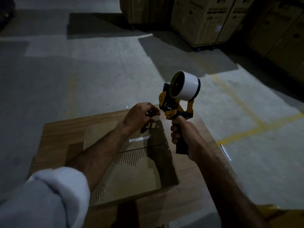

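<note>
Over cardboard point(65, 132), right hand point(184, 135) grips tape dispenser point(177, 99).

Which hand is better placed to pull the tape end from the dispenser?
Left. The left hand has its fingers beside the mouth of the tape dispenser; the right hand is busy gripping its handle.

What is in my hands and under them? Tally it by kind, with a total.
Tape dispenser: 1
Tape roll: 1
Cardboard box: 1
Wooden board: 1
Total: 4
</note>
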